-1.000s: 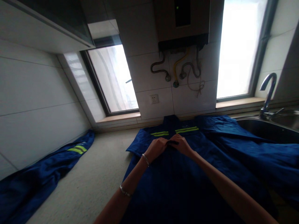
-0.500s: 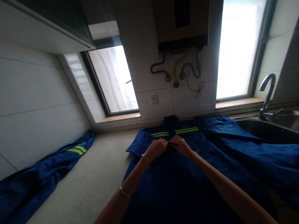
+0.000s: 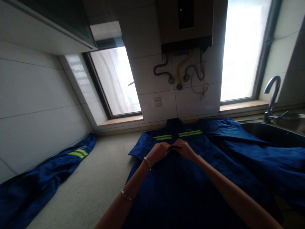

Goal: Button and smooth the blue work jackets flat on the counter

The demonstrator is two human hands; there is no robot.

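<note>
A dark blue work jacket [image 3: 190, 171] with yellow-green reflective stripes on its chest lies spread on the counter, collar toward the wall. My left hand [image 3: 161, 150], with bracelets on wrist and forearm, has its fingers closed on the jacket's front placket just below the chest stripes. Close beside it, my right hand [image 3: 184, 149] pinches the other side of the same front edge, which is lifted slightly between the two hands. The fingertips are partly hidden and dark, so a button or fastener cannot be made out.
Another blue garment [image 3: 51, 173] with a reflective band lies along the left wall on the pale counter [image 3: 95, 178]. At right are a sink [image 3: 269, 132] and a faucet [image 3: 273, 98]. A water heater [image 3: 187, 25] with hoses hangs above a wall socket [image 3: 157, 101].
My left hand has shifted very slightly to the left, while the right hand stays nearly in place. A small green light now shows on the water heater's panel.
</note>
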